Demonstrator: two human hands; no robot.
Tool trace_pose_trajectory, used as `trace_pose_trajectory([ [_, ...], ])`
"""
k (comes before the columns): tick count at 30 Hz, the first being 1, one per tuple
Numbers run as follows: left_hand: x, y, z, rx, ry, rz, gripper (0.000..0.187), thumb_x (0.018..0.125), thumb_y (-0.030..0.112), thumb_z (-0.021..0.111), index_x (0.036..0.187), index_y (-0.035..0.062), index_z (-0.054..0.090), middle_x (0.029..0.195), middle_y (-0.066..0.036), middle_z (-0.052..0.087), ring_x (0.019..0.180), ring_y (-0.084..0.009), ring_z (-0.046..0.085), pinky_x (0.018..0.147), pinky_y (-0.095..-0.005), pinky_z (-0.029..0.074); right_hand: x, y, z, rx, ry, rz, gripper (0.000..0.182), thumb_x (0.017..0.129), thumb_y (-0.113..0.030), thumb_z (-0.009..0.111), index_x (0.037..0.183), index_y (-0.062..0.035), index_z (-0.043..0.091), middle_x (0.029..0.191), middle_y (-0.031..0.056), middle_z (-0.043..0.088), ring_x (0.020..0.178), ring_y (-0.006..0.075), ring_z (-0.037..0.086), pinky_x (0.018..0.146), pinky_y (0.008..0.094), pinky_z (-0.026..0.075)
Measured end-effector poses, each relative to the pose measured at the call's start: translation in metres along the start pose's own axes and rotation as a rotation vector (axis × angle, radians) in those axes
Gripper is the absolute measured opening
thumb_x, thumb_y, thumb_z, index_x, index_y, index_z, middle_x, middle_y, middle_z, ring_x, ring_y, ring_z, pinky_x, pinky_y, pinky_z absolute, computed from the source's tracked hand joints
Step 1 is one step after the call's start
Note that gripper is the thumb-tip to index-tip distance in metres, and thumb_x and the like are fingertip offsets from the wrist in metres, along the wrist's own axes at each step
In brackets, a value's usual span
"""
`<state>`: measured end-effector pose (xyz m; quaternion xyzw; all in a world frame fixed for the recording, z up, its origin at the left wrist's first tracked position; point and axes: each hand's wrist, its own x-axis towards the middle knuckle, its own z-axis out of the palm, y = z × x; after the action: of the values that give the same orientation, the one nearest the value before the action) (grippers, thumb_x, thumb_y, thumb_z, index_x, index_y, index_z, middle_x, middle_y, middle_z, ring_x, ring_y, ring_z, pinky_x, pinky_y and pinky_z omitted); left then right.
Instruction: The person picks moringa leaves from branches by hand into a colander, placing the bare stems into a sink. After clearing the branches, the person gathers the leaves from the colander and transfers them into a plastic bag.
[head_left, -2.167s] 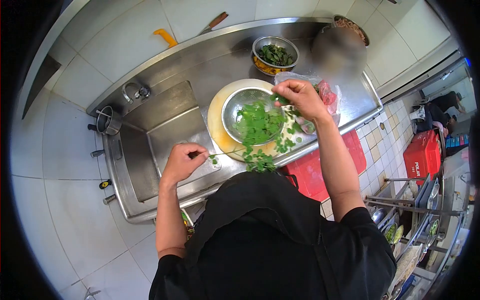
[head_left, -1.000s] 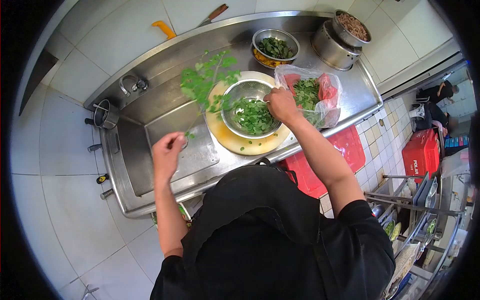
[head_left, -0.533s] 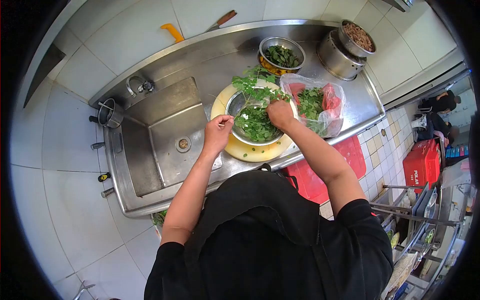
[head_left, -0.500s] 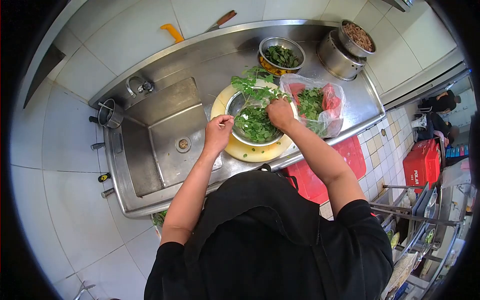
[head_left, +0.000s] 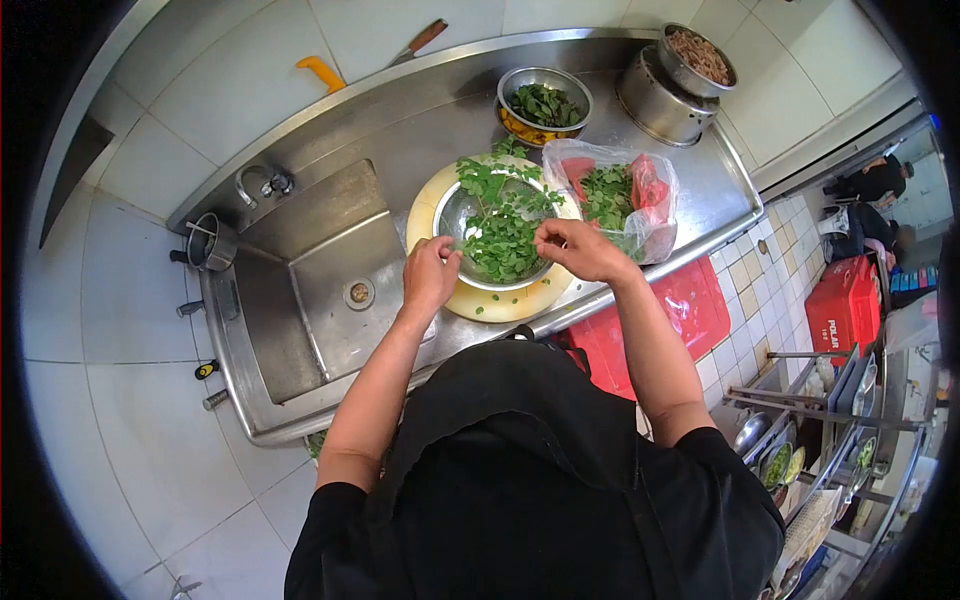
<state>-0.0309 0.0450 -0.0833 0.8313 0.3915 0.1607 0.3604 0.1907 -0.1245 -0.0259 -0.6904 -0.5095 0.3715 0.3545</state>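
A steel colander bowl (head_left: 448, 215) full of small green leaves sits on a round yellow board (head_left: 500, 297) on the steel counter. A leafy green sprig (head_left: 490, 185) lies over the bowl. My left hand (head_left: 428, 275) pinches the sprig's thin stem at the bowl's near-left rim. My right hand (head_left: 575, 248) is at the bowl's near-right rim, fingers closed on the sprig's leaves. A clear plastic bag (head_left: 615, 195) with more green sprigs lies just right of the bowl.
A sink basin (head_left: 320, 300) with a tap (head_left: 255, 183) lies to the left. Behind the bowl stand a steel bowl of dark leaves (head_left: 545, 100) and a steel pot (head_left: 665, 85). A knife (head_left: 420, 38) hangs on the wall. Red crates (head_left: 690, 310) sit on the floor.
The sprig swung from high over the sink down across the bowl. My left hand came right to the bowl's rim, and my right hand drew back toward me along the sprig.
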Motion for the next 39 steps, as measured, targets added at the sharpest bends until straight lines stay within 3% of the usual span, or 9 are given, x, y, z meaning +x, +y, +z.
trace_pose_trajectory([
  [5, -0.006, 0.031, -0.011, -0.086, 0.115, 0.023, 0.057, 0.082, 0.019, 0.074, 0.132, 0.0005, 0.054, 0.110, -0.016, 0.064, 0.099, -0.0289, 0.065, 0.085, -0.0393, 0.052, -0.004, -0.008, 0.010, 0.187, -0.052, -0.044, 0.012, 0.097, -0.013, 0.065, 0.100, -0.0016, 0.061, 0.085, -0.0006, 0.060, 0.081, 0.0074, 0.053, 0.072, 0.0259, 0.046],
  [7, 0.003, 0.041, -0.007, -0.533, -0.283, 0.170, 0.061, 0.083, 0.008, 0.068, 0.141, 0.0051, 0.047, 0.123, -0.014, 0.059, 0.107, -0.0212, 0.062, 0.089, -0.0375, 0.052, -0.003, -0.014, 0.014, 0.233, -0.105, -0.074, 0.012, 0.098, -0.013, 0.064, 0.101, -0.0015, 0.061, 0.087, -0.0020, 0.059, 0.083, 0.0059, 0.052, 0.073, 0.0246, 0.046],
  [8, 0.007, 0.049, -0.009, -0.756, -0.449, 0.081, 0.054, 0.082, 0.004, 0.066, 0.134, 0.0012, 0.053, 0.119, -0.013, 0.060, 0.103, -0.0174, 0.064, 0.088, -0.0352, 0.054, -0.002, -0.018, 0.015, 0.232, -0.127, -0.066, 0.013, 0.098, -0.013, 0.065, 0.102, -0.0014, 0.062, 0.087, -0.0022, 0.060, 0.083, 0.0056, 0.052, 0.073, 0.0245, 0.045],
  [11, 0.015, 0.059, -0.017, -0.824, -0.649, 0.017, 0.043, 0.083, 0.003, 0.066, 0.125, -0.0029, 0.057, 0.116, -0.013, 0.062, 0.096, -0.0153, 0.067, 0.083, -0.0301, 0.056, 0.000, -0.025, 0.015, 0.187, -0.117, -0.065, 0.013, 0.097, -0.013, 0.066, 0.102, -0.0013, 0.063, 0.086, -0.0023, 0.061, 0.081, 0.0054, 0.053, 0.072, 0.0247, 0.045],
  [12, 0.014, 0.060, -0.017, -0.873, -0.611, 0.040, 0.032, 0.085, 0.002, 0.066, 0.116, -0.0043, 0.061, 0.112, -0.011, 0.063, 0.088, -0.0140, 0.069, 0.078, -0.0264, 0.057, -0.001, -0.027, 0.016, 0.151, -0.093, -0.061, 0.013, 0.097, -0.014, 0.067, 0.101, -0.0012, 0.065, 0.085, -0.0021, 0.062, 0.080, 0.0055, 0.053, 0.071, 0.0251, 0.046],
  [24, 0.011, 0.055, -0.023, -0.830, -0.632, 0.074, 0.015, 0.087, 0.006, 0.076, 0.098, -0.0003, 0.068, 0.086, -0.003, 0.069, 0.074, -0.0091, 0.067, 0.070, -0.0240, 0.056, 0.001, -0.041, 0.013, 0.045, -0.019, -0.053, 0.019, 0.087, -0.018, 0.070, 0.093, 0.0000, 0.069, 0.078, 0.0069, 0.067, 0.070, 0.0115, 0.059, 0.065, 0.0305, 0.048],
  [27, 0.013, 0.052, -0.024, -0.815, -0.640, 0.064, 0.011, 0.087, 0.003, 0.075, 0.096, -0.0003, 0.068, 0.086, -0.004, 0.070, 0.074, -0.0099, 0.067, 0.070, -0.0242, 0.056, 0.001, -0.038, 0.013, 0.011, -0.015, -0.108, 0.013, 0.088, -0.013, 0.069, 0.092, -0.0002, 0.066, 0.076, 0.0015, 0.063, 0.072, 0.0077, 0.055, 0.066, 0.0271, 0.047],
  [37, 0.024, 0.040, -0.019, -0.796, -0.536, 0.013, 0.011, 0.087, 0.002, 0.075, 0.097, -0.0012, 0.070, 0.089, -0.006, 0.071, 0.077, -0.0106, 0.068, 0.071, -0.0248, 0.056, -0.003, -0.027, -0.001, 0.054, 0.016, -0.018, 0.011, 0.085, -0.010, 0.066, 0.086, 0.0005, 0.065, 0.074, 0.0002, 0.062, 0.070, 0.0073, 0.054, 0.066, 0.0258, 0.047],
  [39, 0.027, 0.039, -0.012, -0.516, -0.424, 0.121, 0.014, 0.088, 0.010, 0.075, 0.097, -0.0006, 0.075, 0.089, -0.007, 0.074, 0.077, -0.0129, 0.069, 0.073, -0.0285, 0.056, -0.006, -0.025, -0.004, 0.064, 0.062, 0.022, 0.009, 0.085, -0.009, 0.066, 0.086, -0.0002, 0.065, 0.075, -0.0020, 0.061, 0.071, 0.0058, 0.053, 0.066, 0.0250, 0.046],
])
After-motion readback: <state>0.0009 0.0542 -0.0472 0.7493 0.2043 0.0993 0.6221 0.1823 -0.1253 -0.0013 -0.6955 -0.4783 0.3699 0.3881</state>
